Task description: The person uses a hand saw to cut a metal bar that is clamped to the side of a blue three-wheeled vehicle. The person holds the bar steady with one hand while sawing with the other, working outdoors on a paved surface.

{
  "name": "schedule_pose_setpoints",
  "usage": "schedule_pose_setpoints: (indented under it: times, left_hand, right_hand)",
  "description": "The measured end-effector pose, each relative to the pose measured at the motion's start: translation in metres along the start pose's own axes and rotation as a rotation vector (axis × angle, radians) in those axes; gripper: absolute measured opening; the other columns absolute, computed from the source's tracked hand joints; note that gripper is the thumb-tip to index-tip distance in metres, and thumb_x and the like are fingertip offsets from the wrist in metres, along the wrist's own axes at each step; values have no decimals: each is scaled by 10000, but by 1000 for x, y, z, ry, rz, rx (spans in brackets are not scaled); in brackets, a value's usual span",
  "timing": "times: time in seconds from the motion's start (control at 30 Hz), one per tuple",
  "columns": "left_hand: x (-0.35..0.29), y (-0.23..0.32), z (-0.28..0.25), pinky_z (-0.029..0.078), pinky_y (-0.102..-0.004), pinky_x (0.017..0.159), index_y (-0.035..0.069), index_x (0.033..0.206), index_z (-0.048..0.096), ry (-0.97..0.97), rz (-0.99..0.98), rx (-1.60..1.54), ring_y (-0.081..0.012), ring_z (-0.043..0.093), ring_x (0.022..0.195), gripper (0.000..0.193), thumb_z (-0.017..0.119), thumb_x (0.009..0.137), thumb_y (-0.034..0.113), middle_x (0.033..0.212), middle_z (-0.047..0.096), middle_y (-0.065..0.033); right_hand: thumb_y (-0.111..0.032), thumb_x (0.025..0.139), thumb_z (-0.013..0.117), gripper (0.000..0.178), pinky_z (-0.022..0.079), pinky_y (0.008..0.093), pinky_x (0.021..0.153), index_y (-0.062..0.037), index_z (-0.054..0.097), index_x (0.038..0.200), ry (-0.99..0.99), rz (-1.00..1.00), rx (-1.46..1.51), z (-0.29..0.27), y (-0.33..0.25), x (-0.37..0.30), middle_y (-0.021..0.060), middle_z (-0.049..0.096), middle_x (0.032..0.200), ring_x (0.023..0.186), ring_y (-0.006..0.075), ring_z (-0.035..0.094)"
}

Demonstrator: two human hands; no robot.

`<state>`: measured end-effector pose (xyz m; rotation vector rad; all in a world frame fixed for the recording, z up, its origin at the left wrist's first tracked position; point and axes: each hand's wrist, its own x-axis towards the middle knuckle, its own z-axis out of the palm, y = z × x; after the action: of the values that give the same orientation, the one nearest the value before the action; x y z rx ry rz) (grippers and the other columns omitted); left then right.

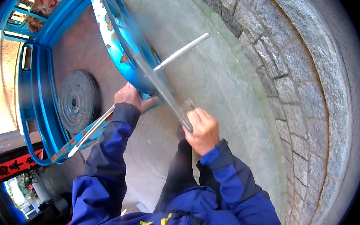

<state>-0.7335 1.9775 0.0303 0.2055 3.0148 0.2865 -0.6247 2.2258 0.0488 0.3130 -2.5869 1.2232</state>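
My left hand point(129, 96) is closed over the lower corner of a blue metal side panel point(122, 61) of a cargo bed, its thumb stretched to the right along the edge. The panel's paint is scuffed, with rust patches. Closed around the lower end of a long grey metal bar point(166, 93), my right hand point(204, 129) is off the panel's near end. The bar slants up and left beside the panel and is partly blurred. A pale thin rod point(182, 51) sticks out to the right from near the panel's outer side.
A spare wheel point(78, 100) lies in the brown-floored bed, left of my left hand. A second pale rod point(89, 131) runs along the bed's blue rear edge. Blue rails point(28, 79) bound the far side. To the right, a stone wall point(289, 91) curves beside the concrete ground point(231, 99).
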Motion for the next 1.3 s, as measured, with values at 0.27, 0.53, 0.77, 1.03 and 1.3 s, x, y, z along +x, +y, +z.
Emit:
schedule_pose_setpoints:
  times: [0.27,0.53,0.77,1.03,1.3]
  left_hand:
    - [2,-5,-3,579,-473,842,117,1277,635,2,12,-3,-359,716,1023,771,895,688,541,1172,716,-147]
    - [3,-2,-1,577,-469,843,106,1307,623,-8,24,-24,-367,716,1012,822,892,681,566,1178,714,-167]
    - [2,-6,6,585,-458,815,101,1301,610,-13,3,-6,-365,725,964,825,906,671,545,1142,717,-152]
    - [2,-2,2,583,-465,819,98,1269,616,23,22,-1,-360,726,958,791,884,688,562,1125,716,-151]
    - [2,-2,-1,581,-468,824,97,1176,677,79,22,13,-364,723,972,691,874,711,570,1092,729,-152]
  right_hand:
    - [3,652,759,332,542,454,695,-68,574,918,-23,8,41,20,6,20,115,591,865,838,348,655]
    - [-11,640,804,375,541,468,723,-76,556,913,-8,11,25,33,-1,38,117,596,888,865,349,657]
    - [-5,683,807,311,518,472,668,-55,593,903,14,33,64,29,-4,42,145,607,869,820,398,636]
    - [-134,744,838,327,534,489,669,-51,568,910,-224,109,105,4,-13,50,151,648,851,757,388,672]
    - [-33,721,842,276,479,443,553,-28,571,772,-230,133,162,-70,-34,-65,151,558,730,618,373,594]
